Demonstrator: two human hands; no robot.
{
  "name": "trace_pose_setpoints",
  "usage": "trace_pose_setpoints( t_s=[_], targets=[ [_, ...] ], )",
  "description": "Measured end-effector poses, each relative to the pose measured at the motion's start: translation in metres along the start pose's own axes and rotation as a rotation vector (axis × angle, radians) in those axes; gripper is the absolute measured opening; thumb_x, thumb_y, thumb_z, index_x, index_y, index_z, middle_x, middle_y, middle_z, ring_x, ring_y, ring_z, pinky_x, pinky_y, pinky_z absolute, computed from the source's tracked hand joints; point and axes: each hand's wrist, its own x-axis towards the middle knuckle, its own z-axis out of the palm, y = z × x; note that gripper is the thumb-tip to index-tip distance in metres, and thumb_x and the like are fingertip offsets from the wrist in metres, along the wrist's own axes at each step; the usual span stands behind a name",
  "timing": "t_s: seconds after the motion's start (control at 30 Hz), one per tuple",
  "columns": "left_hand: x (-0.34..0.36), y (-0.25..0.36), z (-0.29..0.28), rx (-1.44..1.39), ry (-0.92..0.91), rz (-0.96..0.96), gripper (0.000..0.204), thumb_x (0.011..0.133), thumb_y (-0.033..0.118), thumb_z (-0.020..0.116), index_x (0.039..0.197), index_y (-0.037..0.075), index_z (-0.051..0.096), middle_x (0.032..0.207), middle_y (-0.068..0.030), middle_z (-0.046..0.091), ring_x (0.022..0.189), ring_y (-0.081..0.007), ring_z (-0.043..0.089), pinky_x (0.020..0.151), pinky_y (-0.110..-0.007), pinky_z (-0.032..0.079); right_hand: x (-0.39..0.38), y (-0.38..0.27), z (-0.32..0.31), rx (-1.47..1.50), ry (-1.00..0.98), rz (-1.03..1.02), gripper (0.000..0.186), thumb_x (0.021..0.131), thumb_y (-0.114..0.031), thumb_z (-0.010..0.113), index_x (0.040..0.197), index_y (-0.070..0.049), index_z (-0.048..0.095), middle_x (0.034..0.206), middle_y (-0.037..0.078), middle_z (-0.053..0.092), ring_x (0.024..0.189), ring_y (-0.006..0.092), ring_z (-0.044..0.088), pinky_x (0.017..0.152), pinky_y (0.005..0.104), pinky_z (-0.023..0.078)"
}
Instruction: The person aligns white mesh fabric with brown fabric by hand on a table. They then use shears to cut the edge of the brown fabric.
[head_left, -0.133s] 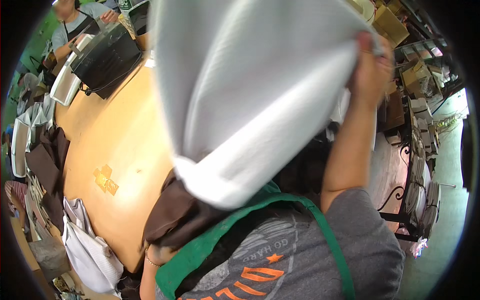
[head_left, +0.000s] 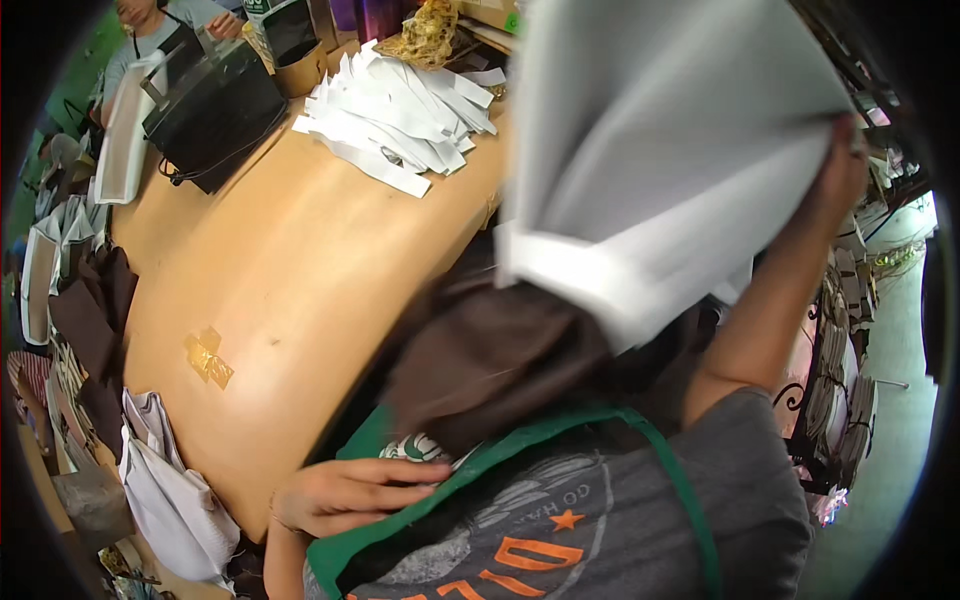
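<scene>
My right hand (head_left: 840,165) grips the upper right edge of a large, light grey-white sheet piece (head_left: 660,140), folded and blurred by motion, which is held up at the right. Below it lies crumpled dark brown fabric (head_left: 490,360), partly hidden by the sheet. My left hand (head_left: 355,490) is low in the middle, fingers extended and apart, resting by the green apron (head_left: 665,455) and the edge of the brown fabric, with nothing visibly held.
Wooden table (head_left: 260,280) carrying white strips (head_left: 390,110) and a black appliance (head_left: 215,115). White pieces (head_left: 175,490) and dark cloth (head_left: 90,310) lie along its left. A co-worker (head_left: 150,45) is at the top left. A metal rack with stacks (head_left: 850,440) stands at right.
The white sheet has swung right with my right hand, uncovering the pile of strips. My left hand has come into view from behind the brown fabric, which has shifted right.
</scene>
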Motion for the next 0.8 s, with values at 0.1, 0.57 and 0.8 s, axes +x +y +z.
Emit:
trace_pose_setpoints(
  t_s=[0.1, 0.57, 0.8],
  targets=[
    [-0.015, -0.014, -0.007, -0.292, 0.385, 0.006, 0.036, 0.079, 0.007, 0.054, 0.112, -0.008, 0.052, 0.118, -0.0261, 0.048, 0.112, -0.0340, 0.047, 0.094, -0.041, 0.035, 0.080, 0.048, -0.054, -0.227, -0.043, 0.022, 0.070, 0.074, -0.046, 0.064, 0.117, 0.005, 0.045, 0.103, 0.017, 0.058, 0.093, 0.0240, 0.056, 0.080, 0.0309, 0.043],
    [-0.038, -0.019, -0.014, 0.348, 0.881, -0.422, 0.032, 0.080, 0.014, 0.057, 0.107, -0.004, 0.055, 0.107, -0.0113, 0.054, 0.103, -0.0193, 0.050, 0.091, -0.030, 0.035, -0.080, 0.282, -0.034, -1.455, -0.527, 0.664, 0.077, 0.070, -0.074, 0.038, 0.135, -0.036, 0.021, 0.142, 0.020, 0.009, 0.127, 0.0445, 0.014, 0.095, 0.0656, 0.015],
    [-0.153, 0.041, -0.036, 1.894, 1.587, -0.510, 0.023, 0.077, 0.011, 0.061, 0.097, 0.000, 0.061, 0.113, -0.0169, 0.053, 0.114, -0.0335, 0.042, 0.098, -0.041, 0.030, -0.031, 0.323, -0.068, -1.520, -0.619, -0.398, 0.054, 0.083, -0.052, 0.040, 0.114, -0.009, 0.052, 0.117, 0.017, 0.048, 0.108, 0.0333, 0.046, 0.091, 0.0459, 0.034]
  ],
)
